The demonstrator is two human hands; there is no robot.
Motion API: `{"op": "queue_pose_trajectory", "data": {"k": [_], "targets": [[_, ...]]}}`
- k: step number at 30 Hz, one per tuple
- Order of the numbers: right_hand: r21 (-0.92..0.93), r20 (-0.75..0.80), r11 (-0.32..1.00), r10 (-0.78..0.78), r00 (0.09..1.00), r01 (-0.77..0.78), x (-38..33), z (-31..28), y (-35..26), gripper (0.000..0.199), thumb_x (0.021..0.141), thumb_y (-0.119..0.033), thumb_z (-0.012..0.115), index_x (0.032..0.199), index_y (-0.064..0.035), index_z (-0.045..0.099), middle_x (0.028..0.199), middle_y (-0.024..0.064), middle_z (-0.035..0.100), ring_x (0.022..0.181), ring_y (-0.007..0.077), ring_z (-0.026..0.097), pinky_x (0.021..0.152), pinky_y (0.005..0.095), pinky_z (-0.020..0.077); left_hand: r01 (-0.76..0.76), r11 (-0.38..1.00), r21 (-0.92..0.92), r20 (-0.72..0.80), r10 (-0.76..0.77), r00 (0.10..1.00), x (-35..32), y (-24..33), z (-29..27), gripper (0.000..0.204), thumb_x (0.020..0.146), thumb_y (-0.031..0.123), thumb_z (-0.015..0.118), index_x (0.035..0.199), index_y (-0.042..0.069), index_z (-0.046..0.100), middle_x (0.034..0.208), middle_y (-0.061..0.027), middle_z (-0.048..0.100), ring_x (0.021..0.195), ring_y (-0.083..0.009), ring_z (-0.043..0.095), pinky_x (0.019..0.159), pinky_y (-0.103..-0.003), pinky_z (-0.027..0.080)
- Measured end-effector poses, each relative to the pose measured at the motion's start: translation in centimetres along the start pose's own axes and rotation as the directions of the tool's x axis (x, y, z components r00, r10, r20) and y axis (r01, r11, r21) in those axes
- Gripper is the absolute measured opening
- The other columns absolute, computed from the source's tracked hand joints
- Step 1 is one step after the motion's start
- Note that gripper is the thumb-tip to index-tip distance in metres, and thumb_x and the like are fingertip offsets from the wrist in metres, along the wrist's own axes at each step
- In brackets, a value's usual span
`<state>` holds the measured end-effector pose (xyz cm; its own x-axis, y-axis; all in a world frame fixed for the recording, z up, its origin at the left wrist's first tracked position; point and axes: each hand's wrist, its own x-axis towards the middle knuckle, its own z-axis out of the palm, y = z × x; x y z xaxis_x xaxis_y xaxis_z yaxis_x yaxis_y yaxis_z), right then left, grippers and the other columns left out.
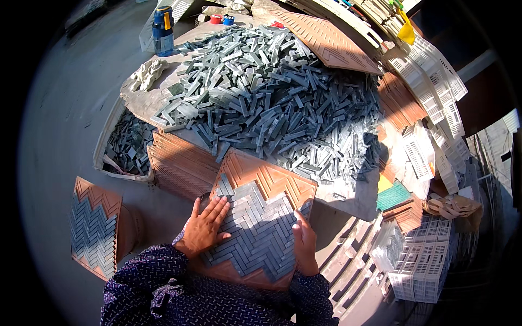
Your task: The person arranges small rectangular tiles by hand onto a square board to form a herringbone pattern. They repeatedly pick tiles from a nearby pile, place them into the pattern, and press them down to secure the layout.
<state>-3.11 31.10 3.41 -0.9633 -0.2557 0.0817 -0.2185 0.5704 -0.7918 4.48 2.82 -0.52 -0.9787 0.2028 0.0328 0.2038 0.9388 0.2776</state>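
A: In the head view, where is the grooved orange tray [244, 168]?
B: At the near edge of the bench [350, 196], close to the person's body, perhaps so the arms needn't stretch. Grey strips [255, 223] lie zigzag over most of it; the far part shows bare grooves, which probably keep each strip at its angle.
A: And the hands?
B: Apart, at opposite sides of the tray. The left hand [204, 228] lies flat, palm down, fingers spread over the strips' left border, likely to steady them. The right hand [305, 242] is curled at the right edge; I can't tell whether it pinches a strip there or only braces the tray.
A: Why heap the loose strips [266, 98] there?
B: They cover the middle of the bench just beyond the tray, presumably for a short reach.
A: Anything to the left?
B: A stack of orange boards [182, 163] by the bench's near-left edge, and 1 more strip-covered tray [95, 228] farther out, apparently set aside, clear of the elbow.
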Motion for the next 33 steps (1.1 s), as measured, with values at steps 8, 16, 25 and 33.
{"op": "queue_pose_trajectory", "data": {"k": [8, 16, 25, 33], "targets": [[0.048, -0.044, 0.998, 0.049, 0.998, -0.047, -0.5, -1.1, 1.0, 0.029, 0.09, -0.01, 0.052, 0.117, 0.0011, 0.058, 0.104, 0.0182, 0.065, 0.093, 0.0234, 0.064, 0.082, 0.032, 0.0479, -0.065, 0.997, 0.043, -0.113, 0.07, 0.991, 5.3, 1.9, -1.1, 0.085, 0.081, 0.056, 0.054, 0.142, 0.004, 0.029, 0.149, -0.0117, 0.027, 0.139, -0.0243, 0.024, 0.112, -0.051, 0.013], [0.001, -0.102, 0.96, -0.278, 0.955, 0.279, 11.0, 3.7, -1.7, 0.02, 0.087, -0.012, 0.057, 0.103, -0.0008, 0.062, 0.094, 0.0169, 0.066, 0.085, 0.0304, 0.065, 0.073, 0.0354, 0.0506, -0.045, 0.999, 0.022, -0.061, 0.046, 0.997, 6.1, 1.6, -0.1, 0.078, 0.087, 0.057, 0.044, 0.141, 0.002, 0.032, 0.15, -0.0113, 0.028, 0.14, -0.0224, 0.023, 0.111, -0.047, 0.017], [-0.353, -0.285, 0.928, 0.013, 0.958, -0.117, 19.7, 9.8, -1.6, 0.02, 0.077, -0.02, 0.068, 0.08, -0.0006, 0.067, 0.069, 0.0185, 0.064, 0.067, 0.0342, 0.065, 0.062, 0.037, 0.0501, -0.09, 0.996, -0.017, 0.007, 0.09, 0.996, 5.0, 1.6, 0.0, 0.081, 0.086, 0.058, 0.044, 0.143, 0.004, 0.028, 0.15, -0.01, 0.028, 0.139, -0.0227, 0.023, 0.113, -0.045, 0.014], [0.243, -0.139, 0.97, 0.025, 0.99, 0.009, 16.2, 9.5, -1.8, 0.014, 0.08, -0.01, 0.069, 0.078, 0.0021, 0.063, 0.065, 0.0018, 0.062, 0.059, 0.0059, 0.055, 0.054, 0.0232, 0.0448, -0.134, 0.988, -0.08, 0.034, 0.137, 0.99, 2.6, 1.3, -0.6, 0.079, 0.085, 0.053, 0.051, 0.142, 0.003, 0.029, 0.148, -0.0124, 0.031, 0.138, -0.024, 0.026, 0.112, -0.046, 0.015]]}}
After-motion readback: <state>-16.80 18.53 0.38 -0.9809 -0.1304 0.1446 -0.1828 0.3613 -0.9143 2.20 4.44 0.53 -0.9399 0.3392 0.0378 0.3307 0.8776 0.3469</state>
